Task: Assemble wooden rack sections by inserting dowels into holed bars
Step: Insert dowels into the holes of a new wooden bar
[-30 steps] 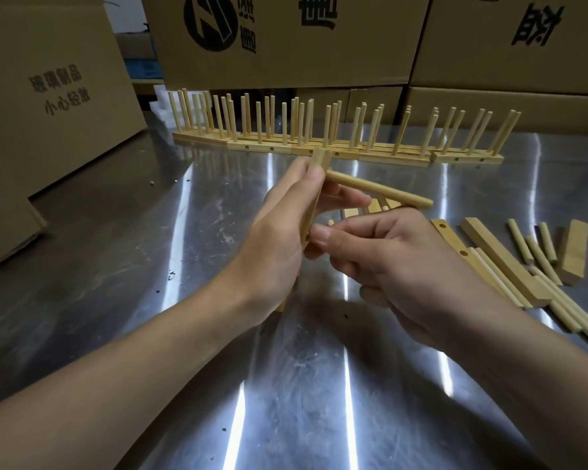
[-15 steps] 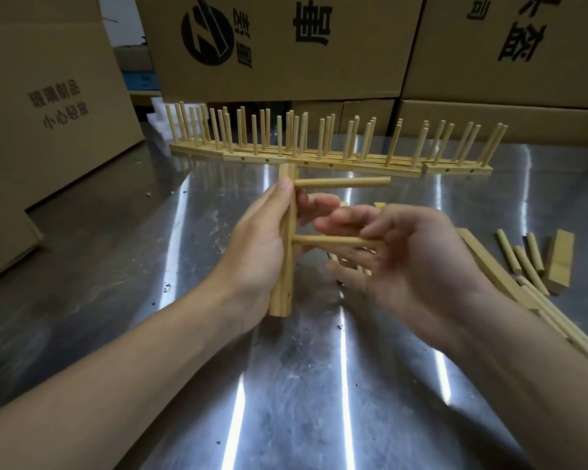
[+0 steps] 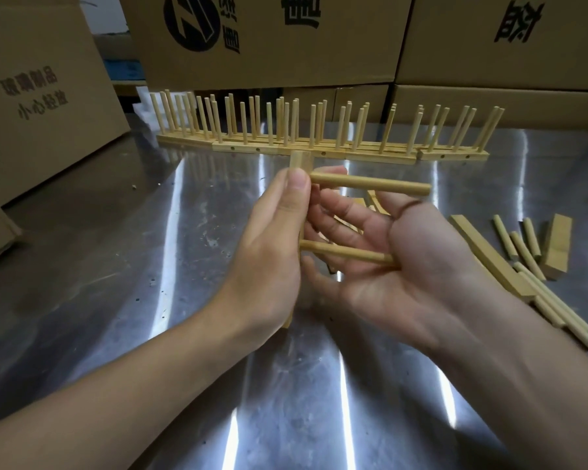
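Pale wood makes up everything in play. The holed bar (image 3: 301, 161) stands roughly upright above the tabletop (image 3: 150, 266), its top end showing over the thumb and most of its length hidden behind the left hand (image 3: 269, 252), which is wrapped round it with the thumb pressed on its near face. Two dowels stick out of the bar to the right, roughly parallel: the upper dowel (image 3: 370, 187) has its far end free, and the lower dowel (image 3: 347, 255) ends against the heel of the right hand (image 3: 404, 266). That hand is palm up, fingers loose and spread behind the dowels, gripping nothing; it looks set to push the lower dowel home.

These parts are likely light, stiff and dry, with enough grain to hold without slipping. The dowels are thin, so a sideways load could snap one or lever its hole; force is best sent straight along the dowel from its end. The bar is best held close to the hole being filled, as the left hand does.

Beyond the bar, finished rack sections (image 3: 319, 149) stand in a row with their pegs up. To the bar's right lie a spare bar (image 3: 479, 252), loose dowels (image 3: 520, 245) and a short block (image 3: 559, 245). Farther behind the bar rise cardboard boxes (image 3: 269, 45).
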A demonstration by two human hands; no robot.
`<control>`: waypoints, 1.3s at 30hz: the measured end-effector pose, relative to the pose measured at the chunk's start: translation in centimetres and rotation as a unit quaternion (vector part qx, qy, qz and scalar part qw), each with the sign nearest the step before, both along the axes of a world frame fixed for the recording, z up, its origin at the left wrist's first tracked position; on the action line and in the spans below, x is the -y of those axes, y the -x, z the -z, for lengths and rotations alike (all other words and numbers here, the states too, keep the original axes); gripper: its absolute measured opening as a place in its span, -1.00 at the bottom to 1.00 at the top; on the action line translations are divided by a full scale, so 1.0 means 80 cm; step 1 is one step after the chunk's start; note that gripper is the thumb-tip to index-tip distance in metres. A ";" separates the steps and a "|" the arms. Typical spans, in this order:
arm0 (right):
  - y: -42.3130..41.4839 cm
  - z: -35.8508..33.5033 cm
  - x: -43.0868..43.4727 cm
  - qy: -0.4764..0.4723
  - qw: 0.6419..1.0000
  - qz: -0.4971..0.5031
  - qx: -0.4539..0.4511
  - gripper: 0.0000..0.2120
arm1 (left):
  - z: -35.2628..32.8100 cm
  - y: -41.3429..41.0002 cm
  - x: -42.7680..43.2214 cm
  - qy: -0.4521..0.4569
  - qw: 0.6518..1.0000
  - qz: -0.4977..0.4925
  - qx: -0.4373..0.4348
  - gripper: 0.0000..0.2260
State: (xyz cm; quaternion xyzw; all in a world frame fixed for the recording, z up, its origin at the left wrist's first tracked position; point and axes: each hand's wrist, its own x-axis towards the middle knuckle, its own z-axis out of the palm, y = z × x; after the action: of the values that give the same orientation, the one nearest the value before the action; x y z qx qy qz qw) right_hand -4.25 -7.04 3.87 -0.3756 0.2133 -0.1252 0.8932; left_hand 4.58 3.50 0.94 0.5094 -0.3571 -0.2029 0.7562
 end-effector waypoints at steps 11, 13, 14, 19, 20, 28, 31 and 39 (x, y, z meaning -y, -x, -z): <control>0.000 0.003 -0.007 0.032 0.999 0.019 -0.005 -0.41 | 0.003 0.003 -0.004 0.002 0.998 0.005 0.061 -0.56; -0.001 0.001 -0.009 0.043 0.999 0.020 -0.003 -0.46 | 0.003 0.004 -0.004 0.012 0.999 0.010 0.044 -0.56; -0.001 0.000 -0.010 0.047 0.999 0.022 0.000 -0.48 | 0.002 0.004 -0.003 0.014 0.999 0.013 0.040 -0.56; -0.002 -0.002 -0.011 0.041 0.999 0.027 -0.011 -0.49 | 0.001 0.003 -0.002 0.003 0.999 0.014 0.050 -0.55; -0.002 -0.002 -0.011 0.036 0.999 0.029 -0.012 -0.47 | 0.001 0.004 -0.002 0.001 0.999 0.012 0.051 -0.55; 0.003 -0.001 -0.008 0.033 0.998 0.051 -0.030 -0.47 | 0.000 0.010 -0.001 -0.010 0.999 0.024 0.023 -0.59; -0.005 -0.005 -0.004 0.071 0.989 0.120 -0.055 -0.36 | 0.004 0.007 0.007 -0.020 0.997 -0.024 -0.067 -0.59; -0.010 0.003 0.013 0.061 0.988 0.139 0.011 -0.32 | -0.008 -0.014 0.006 0.002 0.948 -0.061 -0.311 -0.59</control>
State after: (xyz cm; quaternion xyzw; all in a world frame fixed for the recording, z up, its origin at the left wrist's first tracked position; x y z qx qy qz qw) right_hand -3.48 -8.08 3.67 -0.3949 0.2452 -0.2653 0.8447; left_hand 5.72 3.00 1.60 0.4402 -0.0729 -0.3041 0.8417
